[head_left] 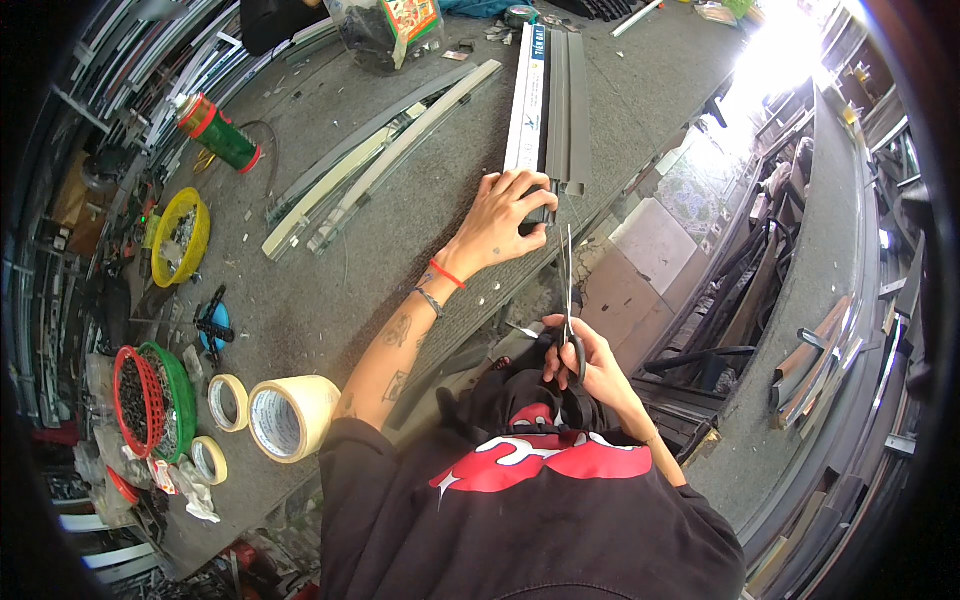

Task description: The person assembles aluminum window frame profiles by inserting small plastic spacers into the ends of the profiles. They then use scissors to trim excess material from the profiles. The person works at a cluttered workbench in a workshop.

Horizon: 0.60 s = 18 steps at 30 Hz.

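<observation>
My left hand curls over the near end of a long profile with a white face, which lies on the workbench. Its fingertips wrap the dark end piece there. Alongside, on the right, runs a grey grooved profile. Close to my body, my right hand grips a pair of scissors by the black handles. The narrow blades point away from me, a little to the right of the profile's end, and look nearly closed. What lies under my left palm is hidden.
The grey workbench carries loose strips, a green spray can, a yellow basket, red and green baskets, and tape rolls. Past its right edge are floor tiles and a rack of profiles.
</observation>
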Motion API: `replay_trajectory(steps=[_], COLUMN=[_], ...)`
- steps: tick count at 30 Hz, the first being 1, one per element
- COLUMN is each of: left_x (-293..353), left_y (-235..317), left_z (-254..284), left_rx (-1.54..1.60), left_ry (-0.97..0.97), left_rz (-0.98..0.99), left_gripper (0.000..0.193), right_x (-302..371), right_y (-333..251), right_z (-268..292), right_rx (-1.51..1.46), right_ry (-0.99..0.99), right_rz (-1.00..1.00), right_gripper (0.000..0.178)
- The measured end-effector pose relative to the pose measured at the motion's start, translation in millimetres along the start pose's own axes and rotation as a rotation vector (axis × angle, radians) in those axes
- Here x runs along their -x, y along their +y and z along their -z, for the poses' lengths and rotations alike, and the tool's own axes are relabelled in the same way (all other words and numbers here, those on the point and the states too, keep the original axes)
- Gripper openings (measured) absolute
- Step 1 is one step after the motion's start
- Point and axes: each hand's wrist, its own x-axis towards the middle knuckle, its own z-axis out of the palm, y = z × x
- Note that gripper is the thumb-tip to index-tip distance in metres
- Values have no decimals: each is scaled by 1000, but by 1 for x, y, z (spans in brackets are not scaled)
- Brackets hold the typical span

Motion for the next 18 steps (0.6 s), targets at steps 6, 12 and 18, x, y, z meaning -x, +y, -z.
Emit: replay_trajectory(steps=[6, 12, 18], left_x=[0, 0, 0], left_y=[0, 1, -1], left_z=[0, 0, -2], left_rx=[-12, -26, -19], left_ry=[-20, -13, -1], left_rz=[11, 8, 5], left_gripper=[25, 27, 28], right_x=[-5, -7, -7], right_y=[0, 0, -2], right_z=[-1, -2, 1], right_rx=[7, 14, 47], right_ry=[-4, 12, 24], right_rz=[-17, -8, -26], right_gripper=[47, 47, 46])
